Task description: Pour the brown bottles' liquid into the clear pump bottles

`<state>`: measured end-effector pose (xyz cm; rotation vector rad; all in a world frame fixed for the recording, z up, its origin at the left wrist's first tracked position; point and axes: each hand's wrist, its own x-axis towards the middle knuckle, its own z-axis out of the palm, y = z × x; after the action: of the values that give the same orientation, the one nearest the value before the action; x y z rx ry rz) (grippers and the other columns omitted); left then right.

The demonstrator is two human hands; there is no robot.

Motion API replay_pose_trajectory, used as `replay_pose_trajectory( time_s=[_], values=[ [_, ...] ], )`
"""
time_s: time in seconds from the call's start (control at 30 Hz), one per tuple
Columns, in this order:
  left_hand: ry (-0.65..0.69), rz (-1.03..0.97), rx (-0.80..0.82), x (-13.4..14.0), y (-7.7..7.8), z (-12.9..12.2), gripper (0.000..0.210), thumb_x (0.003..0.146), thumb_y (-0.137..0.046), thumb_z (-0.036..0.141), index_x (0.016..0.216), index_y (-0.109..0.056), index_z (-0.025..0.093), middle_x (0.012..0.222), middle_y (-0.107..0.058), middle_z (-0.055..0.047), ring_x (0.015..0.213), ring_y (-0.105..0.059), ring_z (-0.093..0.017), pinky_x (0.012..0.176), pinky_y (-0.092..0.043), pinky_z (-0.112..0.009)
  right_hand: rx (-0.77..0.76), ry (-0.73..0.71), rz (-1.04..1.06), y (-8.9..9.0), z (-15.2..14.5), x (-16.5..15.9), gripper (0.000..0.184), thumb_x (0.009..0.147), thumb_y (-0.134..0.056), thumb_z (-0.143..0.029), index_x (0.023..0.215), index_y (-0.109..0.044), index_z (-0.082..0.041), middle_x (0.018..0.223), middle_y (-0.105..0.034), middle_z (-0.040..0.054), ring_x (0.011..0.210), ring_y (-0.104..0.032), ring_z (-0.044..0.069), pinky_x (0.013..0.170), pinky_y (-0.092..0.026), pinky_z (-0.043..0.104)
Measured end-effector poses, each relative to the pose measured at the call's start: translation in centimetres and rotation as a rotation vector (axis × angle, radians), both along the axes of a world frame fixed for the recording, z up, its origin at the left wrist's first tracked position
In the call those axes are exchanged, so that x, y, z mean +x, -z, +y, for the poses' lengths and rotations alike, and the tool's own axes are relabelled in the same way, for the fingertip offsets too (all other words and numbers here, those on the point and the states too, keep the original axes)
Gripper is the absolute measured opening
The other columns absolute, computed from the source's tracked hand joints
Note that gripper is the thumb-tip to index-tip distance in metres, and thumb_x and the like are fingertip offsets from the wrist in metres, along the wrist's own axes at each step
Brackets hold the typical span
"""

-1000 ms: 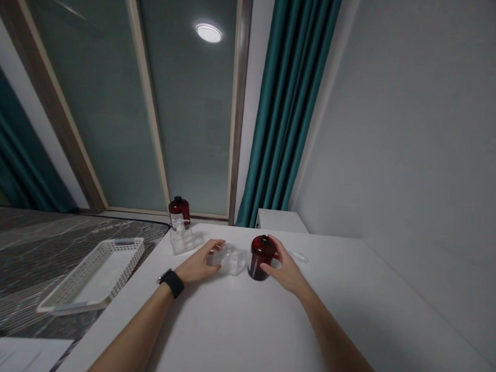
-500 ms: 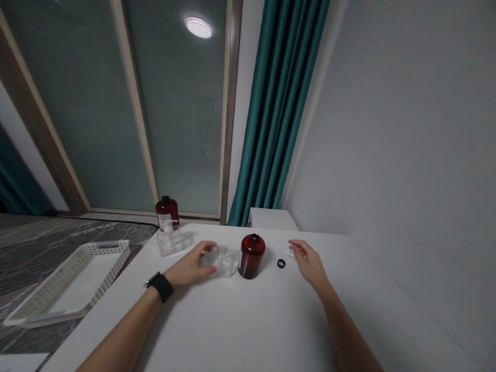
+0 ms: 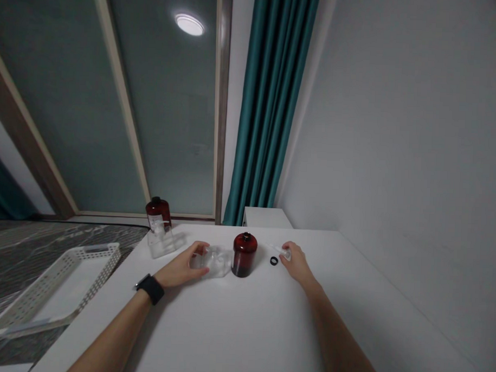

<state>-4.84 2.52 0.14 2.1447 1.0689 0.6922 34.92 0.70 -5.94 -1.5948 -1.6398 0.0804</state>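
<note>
Clear pump (image 3: 287, 255): pinched at the fingertips of the right hand (image 3: 296, 262); held right of the dark red bottle (image 3: 242, 264);
Clear container (image 3: 218, 263): clasped at its left end by the left hand (image 3: 183, 267); set just left of the dark red bottle;
Black ring (image 3: 271, 262): laid between the dark red bottle and the right hand.

On a white table (image 3: 235, 326), the left hand (image 3: 188, 262), a dark-strapped watch (image 3: 152, 289) at its wrist, curves around one end of a clear bottle (image 3: 219, 262), just beside an upright dark red bottle (image 3: 244, 256). The right hand (image 3: 296, 262) pinches a clear piece (image 3: 286, 254) near a small black ring (image 3: 273, 260). Toward the table's far left corner, a clear pump bottle (image 3: 162, 248) stands before another red bottle (image 3: 162, 208), with a white perforated basket (image 3: 96, 284) further left.
</note>
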Motion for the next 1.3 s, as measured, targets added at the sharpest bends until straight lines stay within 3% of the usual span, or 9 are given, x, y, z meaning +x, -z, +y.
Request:
replay_pose_trajectory(
  time_s=[0.23,0.47,0.63,0.87,1.03,1.3],
  values=[
    [0.064,-0.024,-0.001,0.0,-0.5,-0.3,0.048,0.074,-0.068,0.032,0.116,-0.048,0.021,0.109,-0.060,-0.006,0.106,-0.058,-0.025,0.100,-0.045,-0.042,0.007,0.045,0.038,-0.6,-0.4,-0.7,0.015,0.069,-0.061,-0.021,0.082,-0.055,-0.024,0.079,-0.065,0.0000,0.077,-0.062,0.022,0.076,-0.046,0.036],
    [0.104,-0.055,-0.066,0.0,-0.7,-0.6,0.046,0.072,-0.069,0.031,0.111,-0.048,0.020,0.106,-0.058,-0.005,0.102,-0.058,-0.024,0.095,-0.047,-0.040,0.180,0.109,0.220,-4.3,-2.0,-3.2,0.017,0.079,-0.057,-0.036,0.089,-0.050,-0.024,0.078,-0.062,0.0010,0.073,-0.061,0.022,0.068,-0.048,0.034],
    [0.131,-0.063,-0.079,-0.6,-0.6,-1.4,0.048,0.072,-0.071,0.029,0.113,-0.048,0.020,0.107,-0.059,-0.006,0.105,-0.058,-0.024,0.096,-0.046,-0.041,0.338,0.073,0.322,-6.2,-3.9,-7.0,0.015,0.083,-0.056,-0.033,0.093,-0.051,-0.022,0.085,-0.061,0.0030,0.080,-0.060,0.021,0.074,-0.049,0.035],
    [-0.040,-0.101,0.006,0.2,0.3,-3.6,0.064,0.071,-0.072,0.022,0.128,-0.044,0.019,0.113,-0.059,-0.008,0.107,-0.058,-0.026,0.102,-0.042,-0.044,0.486,-0.138,0.320,-6.5,-6.4,-12.2,0.010,0.087,-0.057,-0.026,0.096,-0.056,-0.022,0.088,-0.061,0.0050,0.082,-0.060,0.022,0.074,-0.050,0.035],
    [-0.044,-0.083,0.139,0.9,0.0,-4.8,0.059,0.068,-0.075,0.021,0.121,-0.049,0.020,0.116,-0.058,-0.009,0.109,-0.055,-0.028,0.101,-0.043,-0.047,0.552,-0.321,0.197,-7.2,-7.5,-13.9,0.015,0.088,-0.056,-0.016,0.100,-0.058,-0.024,0.086,-0.063,0.0050,0.083,-0.062,0.022,0.074,-0.052,0.036],
    [-0.043,0.029,0.444,0.9,-0.7,-5.4,0.066,0.072,-0.077,0.031,0.129,-0.046,0.021,0.123,-0.054,-0.013,0.115,-0.050,-0.033,0.100,-0.042,-0.051,0.500,-0.327,0.172,-7.3,-7.7,-14.1,0.013,0.086,-0.056,-0.018,0.097,-0.060,-0.024,0.083,-0.066,0.0050,0.079,-0.064,0.022,0.070,-0.053,0.036]
  ],
)
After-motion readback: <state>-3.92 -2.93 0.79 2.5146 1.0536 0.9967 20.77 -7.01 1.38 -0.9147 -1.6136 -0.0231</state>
